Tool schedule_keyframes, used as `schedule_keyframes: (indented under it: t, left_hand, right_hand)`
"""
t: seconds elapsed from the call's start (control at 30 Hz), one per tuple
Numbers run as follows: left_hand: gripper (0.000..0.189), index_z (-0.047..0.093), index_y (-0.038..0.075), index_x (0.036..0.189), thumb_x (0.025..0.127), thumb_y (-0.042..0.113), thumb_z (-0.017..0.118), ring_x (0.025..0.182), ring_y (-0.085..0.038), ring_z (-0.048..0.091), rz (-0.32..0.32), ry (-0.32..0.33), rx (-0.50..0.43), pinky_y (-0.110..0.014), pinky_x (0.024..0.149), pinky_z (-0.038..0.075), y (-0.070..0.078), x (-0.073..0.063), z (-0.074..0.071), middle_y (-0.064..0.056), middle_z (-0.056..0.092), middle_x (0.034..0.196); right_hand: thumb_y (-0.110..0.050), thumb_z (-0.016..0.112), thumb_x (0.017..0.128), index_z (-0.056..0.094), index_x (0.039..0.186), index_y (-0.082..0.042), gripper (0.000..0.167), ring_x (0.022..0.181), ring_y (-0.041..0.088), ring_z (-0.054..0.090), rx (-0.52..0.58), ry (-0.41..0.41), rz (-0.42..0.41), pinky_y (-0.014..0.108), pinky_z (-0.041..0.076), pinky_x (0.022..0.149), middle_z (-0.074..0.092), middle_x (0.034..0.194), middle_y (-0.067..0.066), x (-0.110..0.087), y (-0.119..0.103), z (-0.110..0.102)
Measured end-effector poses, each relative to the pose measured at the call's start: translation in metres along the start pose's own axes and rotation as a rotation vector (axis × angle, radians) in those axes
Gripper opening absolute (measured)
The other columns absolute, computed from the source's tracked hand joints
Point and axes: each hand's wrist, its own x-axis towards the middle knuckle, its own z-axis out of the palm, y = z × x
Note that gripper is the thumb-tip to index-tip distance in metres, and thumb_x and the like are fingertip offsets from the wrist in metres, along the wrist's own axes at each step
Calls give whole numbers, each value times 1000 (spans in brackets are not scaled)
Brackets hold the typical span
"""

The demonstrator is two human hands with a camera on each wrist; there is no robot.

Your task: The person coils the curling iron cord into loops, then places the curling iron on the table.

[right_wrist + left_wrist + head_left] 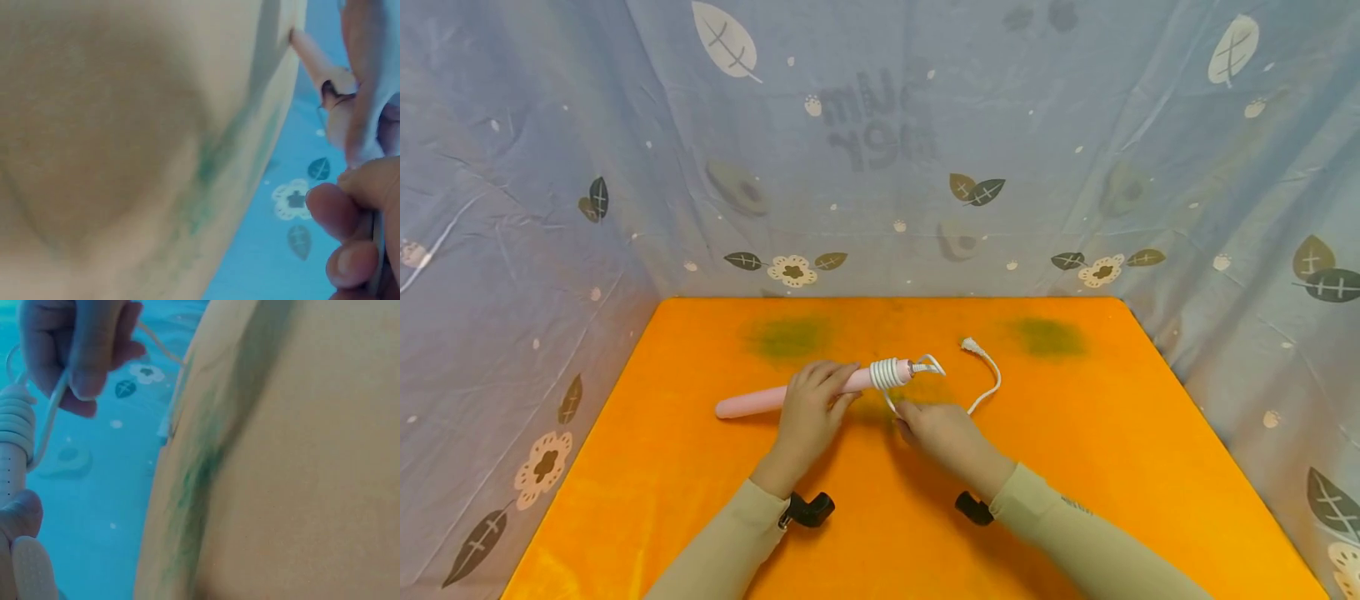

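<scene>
A slim pink hair iron (748, 403) lies slantwise above the orange table, its rounded end to the left. My left hand (808, 408) grips it around the middle. Several turns of white power cord (887, 373) are wound side by side near its right end, where the cord leaves in a small loop. Just below these turns, my right hand (947, 433) pinches the cord between thumb and fingers. In the left wrist view the held cord (55, 412) runs from the coils up to the right fingertips. Beyond that hand, the free cord curves to a white plug (972, 345).
The orange tabletop (1075, 467) carries two dark greenish patches towards its back edge. Grey-blue curtains (895, 192) with leaf and flower prints hang behind and at both sides. Black camera mounts (811, 509) sit at both wrists.
</scene>
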Motion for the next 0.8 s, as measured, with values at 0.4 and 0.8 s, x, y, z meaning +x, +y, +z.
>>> schedule_keyframes:
  t: [0.4,0.8]
  left_hand:
    - [44,70,13,120,78,18,82,106,-30,55,-46,84,9,-48,90,41,0,11,-7,-7,66,106]
    - [42,71,14,119,78,16,82,103,-30,56,-29,-85,86,-49,83,43,-6,-3,3,-5,65,107]
  right_hand:
    - [-13,75,84,63,84,-8,13,49,8,47,-1,114,15,24,40,41,53,63,-4,14,-13,-26]
    - [-18,75,86,60,77,-11,19,50,9,42,-33,70,-15,23,34,42,47,63,-3,14,-21,-22]
